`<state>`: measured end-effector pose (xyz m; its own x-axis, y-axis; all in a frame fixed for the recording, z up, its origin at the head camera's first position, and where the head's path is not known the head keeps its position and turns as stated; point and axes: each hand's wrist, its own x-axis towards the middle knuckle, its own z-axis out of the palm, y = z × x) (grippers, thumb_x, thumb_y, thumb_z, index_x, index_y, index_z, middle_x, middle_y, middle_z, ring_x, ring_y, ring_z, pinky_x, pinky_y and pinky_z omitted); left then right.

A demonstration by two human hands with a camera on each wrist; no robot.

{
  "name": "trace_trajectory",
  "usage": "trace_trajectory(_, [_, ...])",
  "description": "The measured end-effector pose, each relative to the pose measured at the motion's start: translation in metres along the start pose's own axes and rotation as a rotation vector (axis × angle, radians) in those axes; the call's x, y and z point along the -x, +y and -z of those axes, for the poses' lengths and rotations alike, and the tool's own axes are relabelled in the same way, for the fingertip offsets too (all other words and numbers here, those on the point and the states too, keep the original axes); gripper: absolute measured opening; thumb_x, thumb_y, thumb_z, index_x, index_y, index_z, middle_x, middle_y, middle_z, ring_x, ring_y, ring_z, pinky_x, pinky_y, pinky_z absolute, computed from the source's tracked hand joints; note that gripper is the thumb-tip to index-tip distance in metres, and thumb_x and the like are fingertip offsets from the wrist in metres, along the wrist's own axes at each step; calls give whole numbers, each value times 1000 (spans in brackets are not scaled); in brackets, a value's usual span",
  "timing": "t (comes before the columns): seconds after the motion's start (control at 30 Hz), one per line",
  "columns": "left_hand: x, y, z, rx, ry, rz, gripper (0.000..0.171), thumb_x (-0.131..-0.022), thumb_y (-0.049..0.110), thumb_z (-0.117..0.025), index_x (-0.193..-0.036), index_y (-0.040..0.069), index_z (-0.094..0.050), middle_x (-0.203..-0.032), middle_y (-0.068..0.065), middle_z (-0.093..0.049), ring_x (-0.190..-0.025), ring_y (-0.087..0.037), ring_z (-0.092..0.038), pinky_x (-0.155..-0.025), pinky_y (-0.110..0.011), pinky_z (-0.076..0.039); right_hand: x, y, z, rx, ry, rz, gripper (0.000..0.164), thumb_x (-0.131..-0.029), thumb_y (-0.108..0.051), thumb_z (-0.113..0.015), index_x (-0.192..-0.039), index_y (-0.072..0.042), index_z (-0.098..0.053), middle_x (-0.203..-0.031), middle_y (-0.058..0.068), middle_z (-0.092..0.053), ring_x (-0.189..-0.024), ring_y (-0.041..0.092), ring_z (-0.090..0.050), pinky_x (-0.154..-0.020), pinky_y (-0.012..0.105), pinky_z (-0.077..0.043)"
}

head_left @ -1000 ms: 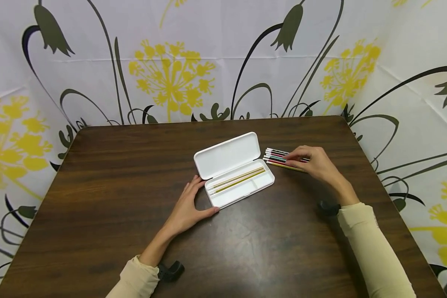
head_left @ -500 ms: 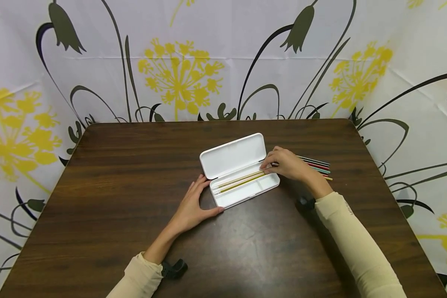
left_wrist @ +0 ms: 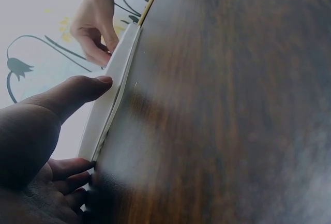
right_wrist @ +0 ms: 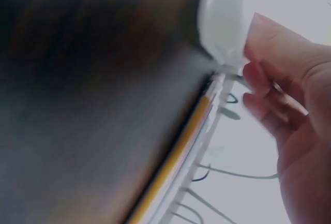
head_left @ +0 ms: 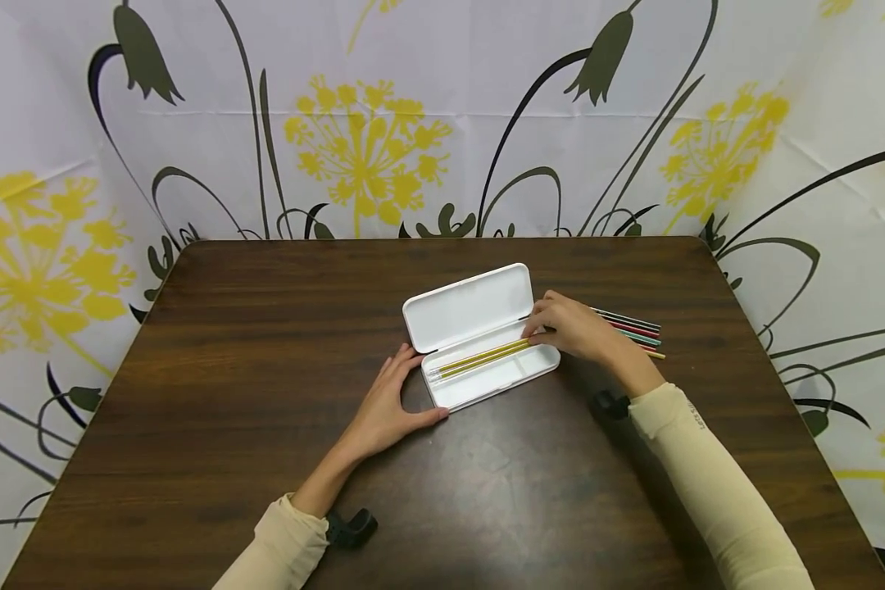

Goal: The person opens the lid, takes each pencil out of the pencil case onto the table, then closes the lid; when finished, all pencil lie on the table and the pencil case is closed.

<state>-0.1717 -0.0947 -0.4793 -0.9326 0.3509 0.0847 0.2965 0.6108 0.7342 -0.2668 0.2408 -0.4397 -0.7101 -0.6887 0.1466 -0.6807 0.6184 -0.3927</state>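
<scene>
A white pencil case [head_left: 469, 307] lies lid-up on the table, with two gold pencils [head_left: 479, 360] side by side in its long compartment. My left hand [head_left: 383, 414] holds the left end of the case, thumb at the near corner and fingers along the end, as the left wrist view shows too. Over the right end of the compartment, my right hand [head_left: 571, 328] has thumb and fingers curled together at the gold pencils' ends. Its fingertips dip behind the case wall in the left wrist view, so their exact grip is partly hidden.
Several coloured pencils [head_left: 637, 332] lie beneath and beyond the right hand, their near ends hidden by it. The brown wooden table [head_left: 280, 328] extends around the case. A flower-print cloth [head_left: 435, 123] hangs behind it.
My right hand has moved left from the loose pencils to the case. The two gold pencils now lie closer together. My left hand has stayed on the case; the head view has shifted slightly.
</scene>
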Motion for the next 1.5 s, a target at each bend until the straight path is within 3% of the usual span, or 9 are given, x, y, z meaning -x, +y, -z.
trace_trajectory(0.17, [0,-1,-1,4,1,-15,92,-73,43,-86,-143,2,-44,-158,-15,-25,-147,-26,-17,-119,-45,-12,10,5,-2,-111,84,72,13,-83,-5,-78,-94,-11,-77,-90,-4,-71,-83,14,-55,-68,30,-48])
trace_trajectory(0.3, [0,-2,-2,3,3,-4,92,-73,45,-85,-144,2,-44,-157,-15,-26,-147,-26,-16,-118,-47,-13,15,7,-3,-255,135,51,16,-82,0,-77,-96,-10,-78,-90,-3,-72,-81,11,-61,-67,26,-51])
trace_trajectory(0.53, [4,-2,-6,6,-31,43,94,-73,50,-84,-146,6,-43,-159,-11,-22,-147,-22,-14,-119,-43,-11,33,14,-3,-536,220,-194,15,-83,-3,-77,-98,-7,-79,-95,5,-74,-82,21,-69,-67,28,-57])
trace_trajectory(0.7, [6,-2,-9,10,-33,45,95,-73,50,-84,-145,5,-43,-159,-13,-23,-147,-25,-15,-119,-46,-12,51,14,11,-710,314,-333,16,-85,1,-74,-101,2,-76,-97,17,-72,-83,32,-68,-65,28,-58])
trace_trajectory(0.87, [5,-2,-7,15,-18,37,94,-73,48,-85,-145,4,-43,-158,-12,-24,-147,-25,-15,-118,-46,-13,59,11,25,-701,399,-352,16,-85,-5,-76,-100,-1,-77,-97,15,-73,-86,25,-69,-67,23,-56])
trace_trajectory(1.07, [2,-3,-5,10,-15,30,93,-74,48,-84,-145,5,-42,-158,-12,-24,-147,-25,-14,-118,-48,-13,70,22,24,-683,494,-366,18,-84,-16,-79,-100,-7,-79,-98,9,-74,-93,21,-68,-74,27,-56])
trace_trajectory(1.17, [1,-3,-4,10,-19,37,94,-74,49,-83,-146,5,-42,-158,-11,-24,-147,-25,-13,-118,-49,-13,85,30,23,-676,538,-395,19,-85,-18,-78,-101,-6,-78,-99,10,-74,-95,21,-68,-76,27,-56])
trace_trajectory(1.4, [-2,-1,-2,0,-14,28,94,-74,49,-83,-146,5,-41,-158,-9,-26,-147,-24,-13,-117,-50,-14,134,46,20,-620,592,-552,25,-88,-19,-75,-106,-1,-76,-103,11,-73,-88,14,-67,-61,19,-51])
trace_trajectory(1.5, [-3,0,-2,-5,-16,24,94,-75,49,-83,-146,5,-41,-158,-10,-26,-147,-25,-14,-117,-50,-14,151,45,23,-569,618,-616,25,-88,-16,-75,-106,2,-75,-102,13,-73,-91,10,-66,-66,16,-51])
